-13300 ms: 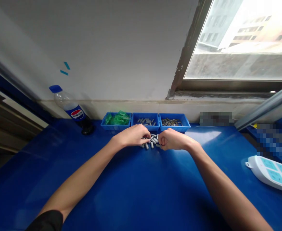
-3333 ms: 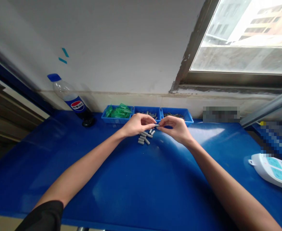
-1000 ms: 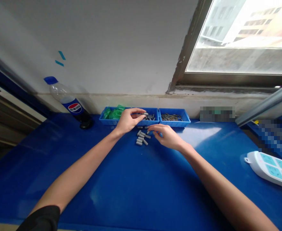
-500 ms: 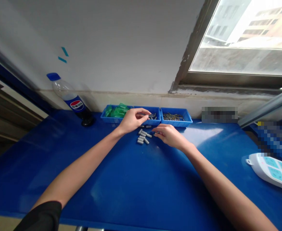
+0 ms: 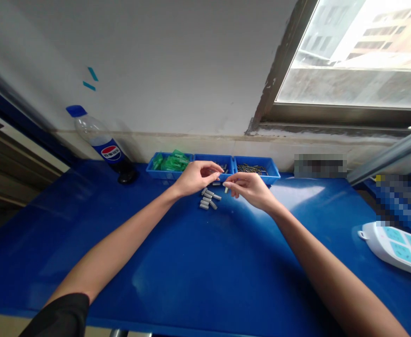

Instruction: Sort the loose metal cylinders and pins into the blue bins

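Note:
My left hand (image 5: 199, 178) is closed in a pinch in front of the middle blue bin (image 5: 212, 158); whatever its fingertips hold is too small to name. Close on its right, my right hand (image 5: 249, 188) pinches a small metal cylinder (image 5: 226, 190), its pale lower end pointing down. Just below the hands, a loose cluster of short grey metal cylinders (image 5: 206, 200) lies on the blue table (image 5: 177, 262). More such pieces show in the middle bin, partly hidden by my left hand.
The left bin (image 5: 152, 174) holds green plastic pieces (image 5: 173, 161); the right bin (image 5: 274, 169) holds thin screw-like metal pieces (image 5: 251, 169). A cola bottle (image 5: 110, 152) stands at the back left. On the right lies a white power strip (image 5: 374, 238). Wall and window are behind.
My right hand has lifted slightly from beside the cluster, and the cylinder in its pinch now shows. My left hand has shifted a little right, bringing the fingertips of both hands closer together.

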